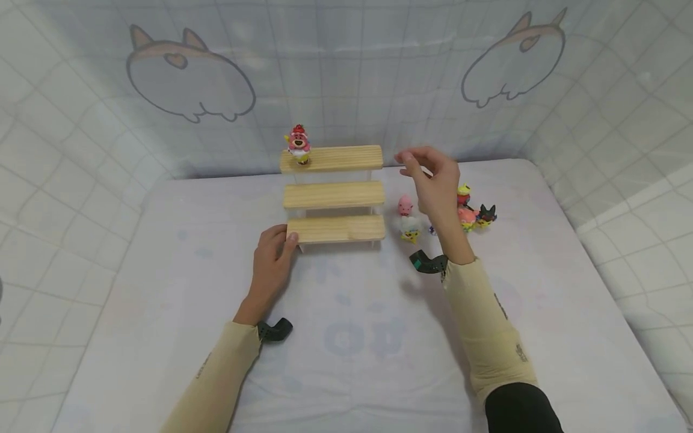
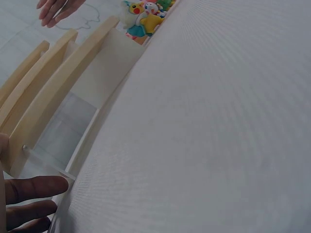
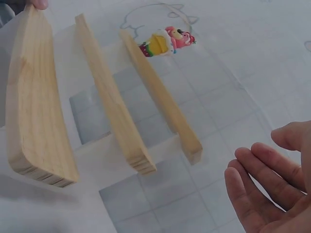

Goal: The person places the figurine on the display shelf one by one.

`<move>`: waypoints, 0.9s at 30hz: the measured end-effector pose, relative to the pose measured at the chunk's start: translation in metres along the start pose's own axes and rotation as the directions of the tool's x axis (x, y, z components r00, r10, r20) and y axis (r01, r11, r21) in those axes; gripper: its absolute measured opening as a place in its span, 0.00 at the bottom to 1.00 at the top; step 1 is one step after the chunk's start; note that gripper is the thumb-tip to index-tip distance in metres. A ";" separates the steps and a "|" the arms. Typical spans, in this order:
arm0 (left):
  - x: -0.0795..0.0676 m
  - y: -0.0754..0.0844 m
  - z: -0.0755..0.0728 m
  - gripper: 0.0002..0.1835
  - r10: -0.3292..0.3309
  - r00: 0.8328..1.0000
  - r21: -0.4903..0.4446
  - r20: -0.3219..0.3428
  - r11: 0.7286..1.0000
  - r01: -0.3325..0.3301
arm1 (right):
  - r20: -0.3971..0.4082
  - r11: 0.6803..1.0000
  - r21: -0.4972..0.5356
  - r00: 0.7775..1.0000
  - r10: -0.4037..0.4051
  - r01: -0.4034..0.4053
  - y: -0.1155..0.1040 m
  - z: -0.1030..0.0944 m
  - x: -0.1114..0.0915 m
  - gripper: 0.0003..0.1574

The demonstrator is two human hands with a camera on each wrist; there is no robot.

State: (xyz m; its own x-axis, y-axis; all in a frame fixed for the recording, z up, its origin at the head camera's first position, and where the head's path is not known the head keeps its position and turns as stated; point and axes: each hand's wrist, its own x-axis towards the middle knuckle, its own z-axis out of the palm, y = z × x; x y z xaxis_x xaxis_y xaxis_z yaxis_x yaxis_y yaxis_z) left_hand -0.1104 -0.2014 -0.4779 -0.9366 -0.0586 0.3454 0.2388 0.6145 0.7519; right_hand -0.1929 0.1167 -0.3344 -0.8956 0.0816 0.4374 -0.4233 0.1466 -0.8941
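Note:
A three-step wooden display rack [image 1: 334, 195] stands on the cloth-covered table. With its thumb on the lowest plank and fingers at the side, my left hand [image 1: 272, 258] grips the rack's left end. On the left of the top plank is a pink bear figurine [image 1: 299, 144] with a red top, also seen in the right wrist view. My right hand [image 1: 437, 180] is raised just right of the top plank, holding nothing. Its fingers [image 3: 260, 179] are loosely bent and apart from the thumb. In the left wrist view, the left fingers [image 2: 36, 189] lie beside the rack's end support.
Several small colourful figurines [image 1: 409, 227] stand right of the rack, some partly hidden by my right wrist. A curtain [image 1: 346, 78] with outlined animals hangs behind the table. White cloth [image 1: 335, 373] covers the tabletop.

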 end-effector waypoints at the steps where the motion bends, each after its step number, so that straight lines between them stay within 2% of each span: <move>1: 0.000 0.000 0.000 0.22 -0.001 1.000 -0.002 -0.001 1.000 0.001 | -0.002 1.000 -0.002 1.000 -0.002 0.002 0.000 -0.001 -0.001 0.13; 9: 0.000 0.000 0.000 0.23 -0.016 1.000 -0.014 0.003 1.000 0.016 | -0.002 0.999 0.016 0.999 -0.050 0.050 0.000 -0.004 -0.003 0.12; 15: -0.001 -0.001 0.001 0.24 -0.029 1.000 -0.020 0.011 0.999 0.029 | -0.008 0.998 0.008 0.998 -0.057 0.057 0.001 -0.017 -0.002 0.12; 21: -0.002 -0.002 0.001 0.23 -0.025 1.000 -0.016 0.009 1.000 0.025 | -0.026 0.999 -0.044 0.999 -0.023 0.022 0.004 -0.042 -0.003 0.14; 27: -0.002 -0.001 -0.002 0.23 -0.017 1.000 -0.015 0.003 1.000 0.017 | -0.113 0.999 0.015 0.993 -0.026 0.028 0.016 -0.078 0.003 0.15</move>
State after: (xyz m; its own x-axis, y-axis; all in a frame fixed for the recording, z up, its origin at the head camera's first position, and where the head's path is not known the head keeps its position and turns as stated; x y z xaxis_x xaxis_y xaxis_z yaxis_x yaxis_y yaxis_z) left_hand -0.1085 -0.2037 -0.4779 -0.9413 -0.0667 0.3308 0.2266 0.6014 0.7662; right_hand -0.1915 0.1963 -0.3398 -0.8629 0.1882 0.4690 -0.4505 0.1340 -0.8827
